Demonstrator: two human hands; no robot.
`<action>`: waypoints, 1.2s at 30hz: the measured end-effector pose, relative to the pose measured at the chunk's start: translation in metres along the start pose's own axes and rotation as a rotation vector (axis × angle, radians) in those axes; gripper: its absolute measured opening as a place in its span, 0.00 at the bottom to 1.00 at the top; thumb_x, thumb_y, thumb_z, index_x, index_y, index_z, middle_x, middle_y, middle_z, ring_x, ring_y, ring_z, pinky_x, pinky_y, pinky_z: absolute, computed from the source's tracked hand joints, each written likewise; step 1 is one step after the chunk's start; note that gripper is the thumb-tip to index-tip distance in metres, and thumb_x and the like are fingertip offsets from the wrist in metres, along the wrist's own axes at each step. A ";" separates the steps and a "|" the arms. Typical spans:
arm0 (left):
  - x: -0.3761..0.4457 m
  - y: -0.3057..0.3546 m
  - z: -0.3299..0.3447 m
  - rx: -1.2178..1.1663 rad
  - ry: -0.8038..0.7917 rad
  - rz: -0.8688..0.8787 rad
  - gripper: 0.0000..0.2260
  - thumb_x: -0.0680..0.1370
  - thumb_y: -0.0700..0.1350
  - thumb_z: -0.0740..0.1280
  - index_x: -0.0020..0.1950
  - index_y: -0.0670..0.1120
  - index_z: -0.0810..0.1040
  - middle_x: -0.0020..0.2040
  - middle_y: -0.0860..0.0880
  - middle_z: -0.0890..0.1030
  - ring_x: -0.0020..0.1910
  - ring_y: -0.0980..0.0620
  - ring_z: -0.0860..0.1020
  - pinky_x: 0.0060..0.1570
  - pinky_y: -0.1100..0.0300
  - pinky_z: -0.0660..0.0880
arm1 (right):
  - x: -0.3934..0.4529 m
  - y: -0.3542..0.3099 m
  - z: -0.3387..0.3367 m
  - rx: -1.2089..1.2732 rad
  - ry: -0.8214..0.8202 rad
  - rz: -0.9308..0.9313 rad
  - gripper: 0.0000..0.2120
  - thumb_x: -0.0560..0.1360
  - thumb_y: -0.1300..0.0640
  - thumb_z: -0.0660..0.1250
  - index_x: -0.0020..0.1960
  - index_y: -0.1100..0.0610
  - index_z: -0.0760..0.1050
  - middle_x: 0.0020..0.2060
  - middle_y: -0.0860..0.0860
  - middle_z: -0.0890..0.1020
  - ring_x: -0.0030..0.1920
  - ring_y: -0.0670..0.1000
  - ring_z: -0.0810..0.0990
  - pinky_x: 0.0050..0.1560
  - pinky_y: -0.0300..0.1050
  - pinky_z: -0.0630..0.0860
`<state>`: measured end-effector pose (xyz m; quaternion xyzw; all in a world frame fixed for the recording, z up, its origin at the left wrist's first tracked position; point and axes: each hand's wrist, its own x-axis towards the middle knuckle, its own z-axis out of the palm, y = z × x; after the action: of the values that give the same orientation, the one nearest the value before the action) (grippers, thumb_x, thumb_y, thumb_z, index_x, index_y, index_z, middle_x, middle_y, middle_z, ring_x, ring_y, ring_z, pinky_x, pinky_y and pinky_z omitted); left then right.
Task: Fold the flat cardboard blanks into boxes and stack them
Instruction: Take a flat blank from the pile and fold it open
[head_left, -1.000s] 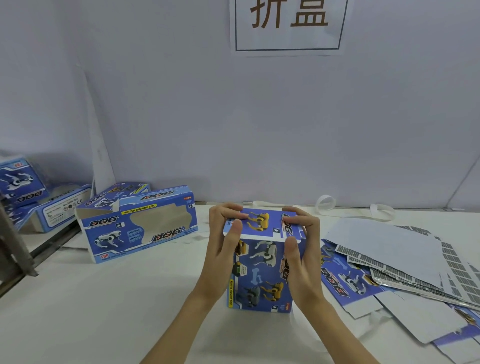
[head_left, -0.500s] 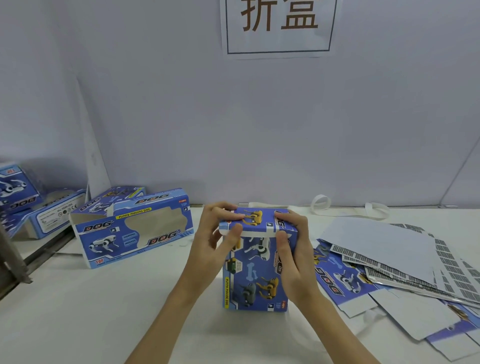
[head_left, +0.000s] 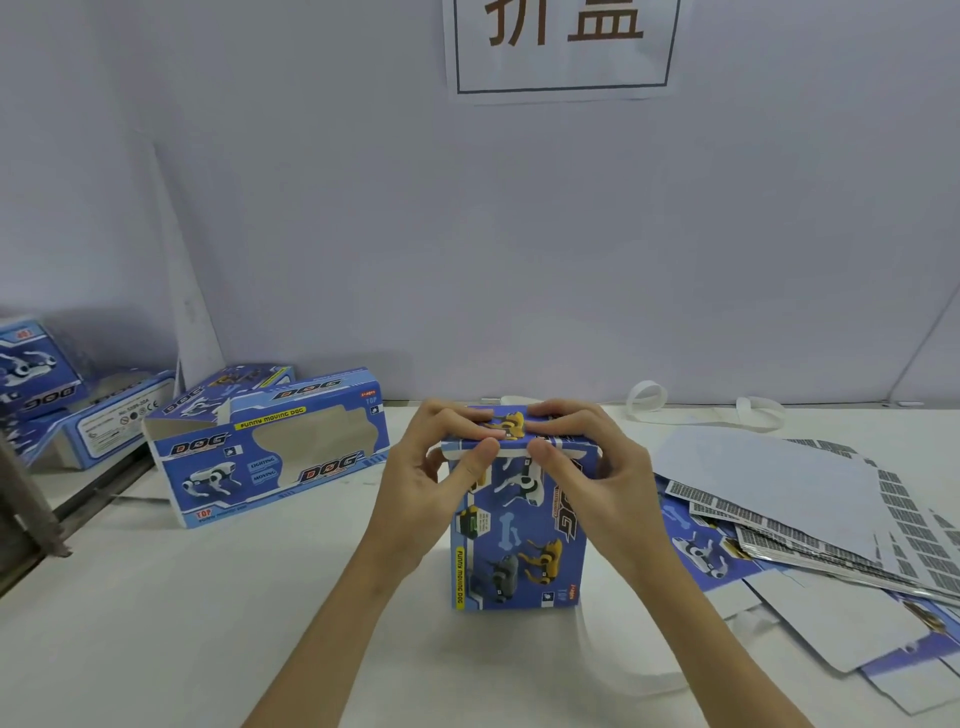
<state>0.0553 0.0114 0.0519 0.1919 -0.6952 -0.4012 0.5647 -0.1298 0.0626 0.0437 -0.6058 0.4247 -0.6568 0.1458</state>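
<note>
— What lies on the white table (head_left: 182, 623)?
— At its right, a pile of flat blanks (head_left: 810, 514); at its left, a folded box (head_left: 270, 452) on its side, with more boxes (head_left: 78, 415) behind it.
— And the box being folded?
— The upright box (head_left: 519, 525) stands at the centre. The left hand (head_left: 431, 483) and right hand (head_left: 592, 478) clamp its top flap (head_left: 514, 426), fingers curled over it, thumbs pressing its front edge.

Single head-worn wide-angle view, looking forward and down over the white table (head_left: 156, 623), close above it. Faces the grey back wall (head_left: 519, 234). No second view to overlap.
</note>
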 end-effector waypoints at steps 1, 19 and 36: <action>0.000 0.000 0.000 -0.001 0.003 0.002 0.05 0.77 0.53 0.71 0.50 0.55 0.84 0.56 0.52 0.80 0.60 0.47 0.81 0.44 0.59 0.81 | 0.000 -0.001 0.001 -0.002 0.006 -0.005 0.10 0.77 0.52 0.74 0.55 0.57 0.85 0.57 0.46 0.85 0.64 0.56 0.82 0.59 0.66 0.81; -0.004 -0.016 -0.007 -0.093 -0.127 -0.206 0.35 0.75 0.59 0.76 0.78 0.67 0.65 0.76 0.51 0.72 0.71 0.44 0.76 0.59 0.46 0.82 | -0.003 0.002 -0.001 0.087 -0.045 0.073 0.28 0.81 0.31 0.59 0.73 0.47 0.76 0.73 0.46 0.74 0.74 0.53 0.74 0.51 0.52 0.86; -0.010 -0.020 -0.001 -0.045 -0.059 -0.070 0.28 0.83 0.47 0.67 0.80 0.64 0.61 0.71 0.57 0.76 0.71 0.49 0.77 0.51 0.58 0.84 | -0.019 0.026 0.019 0.092 -0.050 0.153 0.34 0.81 0.38 0.66 0.81 0.37 0.54 0.63 0.44 0.83 0.60 0.52 0.86 0.55 0.55 0.85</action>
<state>0.0558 0.0060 0.0299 0.1914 -0.6953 -0.4417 0.5336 -0.1165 0.0533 0.0098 -0.5804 0.4353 -0.6473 0.2337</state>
